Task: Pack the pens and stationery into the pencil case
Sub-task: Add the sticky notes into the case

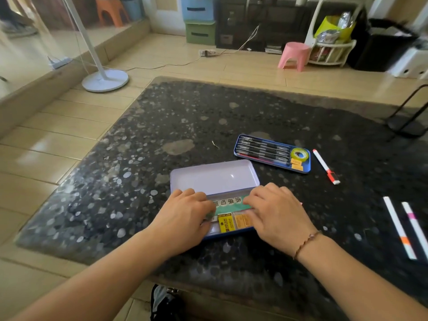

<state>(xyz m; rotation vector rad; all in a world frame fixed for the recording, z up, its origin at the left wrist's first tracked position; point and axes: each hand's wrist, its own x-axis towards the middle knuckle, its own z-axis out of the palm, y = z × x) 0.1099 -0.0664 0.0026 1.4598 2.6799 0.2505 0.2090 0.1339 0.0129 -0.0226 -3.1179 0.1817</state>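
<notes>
An open blue tin pencil case (214, 177) lies on the dark speckled table (208, 117), its pale lid folded back. Inside its tray I see a green printed packet (231, 203), a yellow eraser (225, 223) and an orange packet (242, 220). My left hand (185, 216) rests over the tray's left end, fingers curled onto the green packet. My right hand (275, 212) lies over the right end, fingertips on the same packet. A second blue tray (271, 152) farther right holds several black pens, a yellow-green tape roll (300, 154) and small orange erasers.
A white marker with a red cap (325, 166) lies right of the second tray. Two white markers (404, 228) lie near the table's right edge. On the floor beyond stand a fan base (105, 81), a pink stool (294, 55) and a black stand (407, 117).
</notes>
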